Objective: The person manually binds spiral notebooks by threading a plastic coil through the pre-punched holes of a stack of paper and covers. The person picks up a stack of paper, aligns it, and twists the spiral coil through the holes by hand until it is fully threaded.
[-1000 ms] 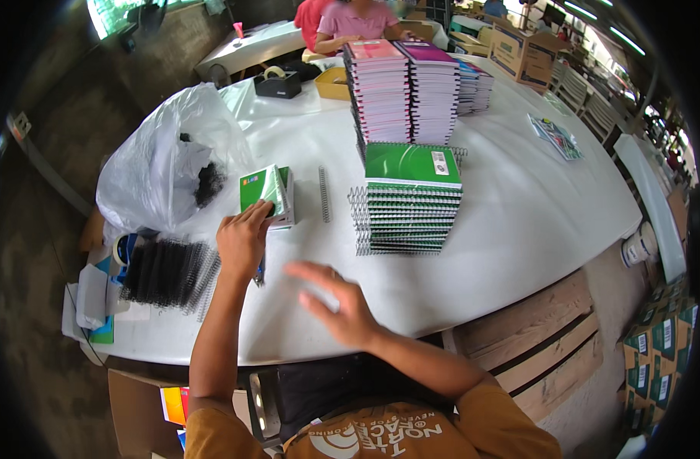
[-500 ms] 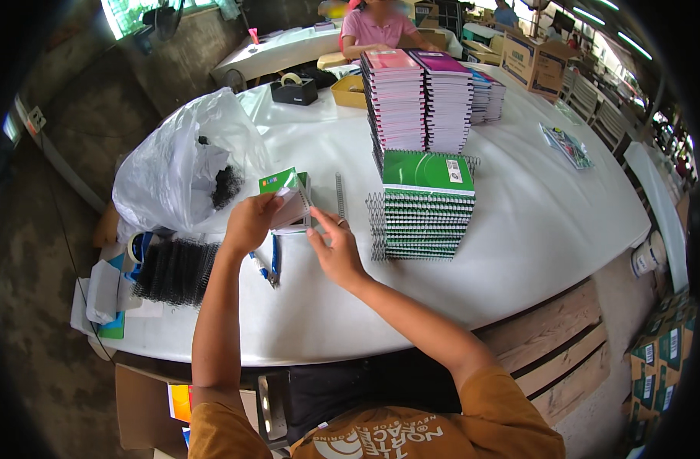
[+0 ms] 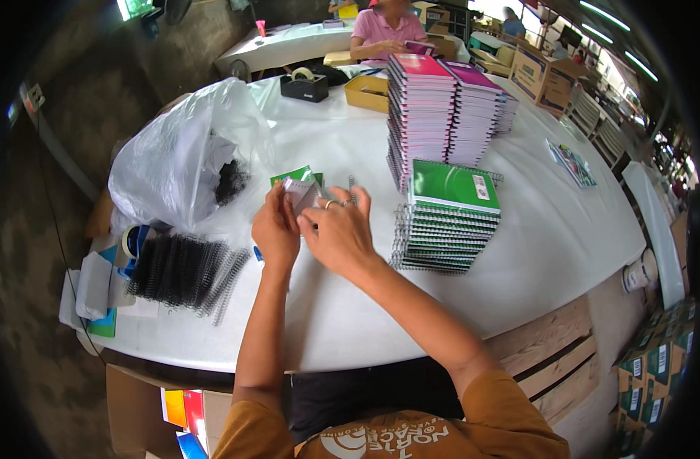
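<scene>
I see one chunky stack of green notebooks on the smooth white table, with shiny covers and curly wire sticking out, and I can't count every book in it. Just left of that stack, the left hand pinches one small white pad of paper, thin and flat, between its thumb and fingers. The right hand, wearing one ring, has its fingers bent at the pad's right edge, and I can't tell if they are gripping anything. A smooth green cover peeks out behind the pad, also left of the stack. Far left of the stack puffs one crinkly, see-through plastic bag, and below it lies a heap of springy black coils, too many to count. Right behind the stack stand two taller book piles, a pink-topped pile and a purple-topped pile. Farther back and left of the stack are one boxy black tape holder and one yellow tray.
</scene>
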### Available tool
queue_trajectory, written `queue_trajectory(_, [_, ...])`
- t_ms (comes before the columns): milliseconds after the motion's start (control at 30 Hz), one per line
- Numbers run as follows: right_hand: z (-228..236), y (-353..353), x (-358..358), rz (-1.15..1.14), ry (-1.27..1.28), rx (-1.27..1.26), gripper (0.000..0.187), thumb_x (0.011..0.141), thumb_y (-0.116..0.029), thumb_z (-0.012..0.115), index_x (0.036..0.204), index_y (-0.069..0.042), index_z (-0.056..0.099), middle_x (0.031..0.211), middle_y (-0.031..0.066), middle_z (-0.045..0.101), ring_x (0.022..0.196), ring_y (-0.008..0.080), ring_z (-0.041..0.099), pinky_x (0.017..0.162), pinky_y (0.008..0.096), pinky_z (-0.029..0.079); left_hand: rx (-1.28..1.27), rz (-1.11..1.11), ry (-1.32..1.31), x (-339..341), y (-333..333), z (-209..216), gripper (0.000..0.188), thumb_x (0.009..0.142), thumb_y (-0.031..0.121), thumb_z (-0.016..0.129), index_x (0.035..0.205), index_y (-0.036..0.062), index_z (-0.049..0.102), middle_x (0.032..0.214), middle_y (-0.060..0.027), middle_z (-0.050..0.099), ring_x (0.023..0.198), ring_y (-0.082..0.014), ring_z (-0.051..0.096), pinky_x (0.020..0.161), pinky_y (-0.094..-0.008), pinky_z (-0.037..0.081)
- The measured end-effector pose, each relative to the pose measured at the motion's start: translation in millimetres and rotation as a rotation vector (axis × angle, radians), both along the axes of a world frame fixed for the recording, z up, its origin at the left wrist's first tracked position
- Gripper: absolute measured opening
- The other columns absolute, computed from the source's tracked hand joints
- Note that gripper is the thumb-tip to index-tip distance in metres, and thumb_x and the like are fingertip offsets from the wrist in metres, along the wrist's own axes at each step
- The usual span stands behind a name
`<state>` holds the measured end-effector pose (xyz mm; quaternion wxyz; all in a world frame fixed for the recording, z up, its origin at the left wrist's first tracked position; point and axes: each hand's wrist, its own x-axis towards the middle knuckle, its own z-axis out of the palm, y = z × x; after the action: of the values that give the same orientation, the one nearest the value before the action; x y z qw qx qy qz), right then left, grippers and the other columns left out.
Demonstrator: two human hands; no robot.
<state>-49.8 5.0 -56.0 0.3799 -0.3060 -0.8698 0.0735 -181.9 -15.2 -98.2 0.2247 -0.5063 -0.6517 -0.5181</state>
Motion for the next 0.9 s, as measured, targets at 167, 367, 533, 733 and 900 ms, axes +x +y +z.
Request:
queue_trajectory(167, [31,16,-11,0.129,-0.138,-0.478,0.024,0.083,-0.027,0.058,0.083,-0.007,0.071,0.073,0.0089,0.067,0.096,0.0304,0.057,0.1,0.0449,0.021,-0.006,-0.027,-0.082,-5,-8,-1,0.026,0.089,0.013,0.054,0.115,0.0071,0.054,0.081,-0.0153,0.065,0.061,-0.0322,0.06,0.056,-0.0387,0.046])
queue_trajectory(367, [-22,35,-11,0.098,-0.018,-0.174,0.029,0.08,-0.028,0.065,0.1,-0.007,0.069,0.114,0.0181,0.061,0.11,0.0285,0.053,0.093,0.0421,0.033,0.104,-0.172,-0.338,3,-14,2,0.022,0.09,0.002,0.047,0.111,0.0049,0.054,0.084,-0.0156,0.062,0.063,-0.0276,0.061,0.056,-0.0321,0.045])
queue_trajectory(533, [0,35,-3,0.131,-0.119,-0.445,0.035,0.08,-0.033,0.066,0.101,-0.006,0.068,0.096,0.0128,0.067,0.108,0.0264,0.055,0.102,0.0423,0.025,-0.004,-0.228,-0.168,-5,-22,7,0.033,0.079,-0.01,0.046,0.103,0.0072,0.061,0.081,-0.0102,0.052,0.067,-0.0218,0.053,0.06,-0.0284,0.044])
queue_trajectory(733, [-34,36,-10,0.009,0.353,-0.209,0.041,0.072,-0.032,0.074,0.104,-0.009,0.063,0.085,0.0099,0.068,0.103,0.0212,0.056,0.095,0.0415,0.026,-0.109,-0.308,-0.196,4,-23,12,0.034,0.079,-0.005,0.052,0.108,0.0084,0.064,0.089,-0.0087,0.055,0.077,-0.021,0.053,0.07,-0.0289,0.044])
queue_trajectory(900, [-48,34,-21,-0.055,0.561,-0.221,0.054,0.065,-0.026,0.08,0.11,-0.009,0.056,0.088,0.0034,0.068,0.096,0.0196,0.058,0.092,0.0366,0.029,-0.243,-0.355,-0.149,7,-25,13,0.033,0.08,-0.002,0.059,0.112,0.0094,0.064,0.112,-0.0121,0.056,0.1,-0.0266,0.053,0.086,-0.0343,0.044])
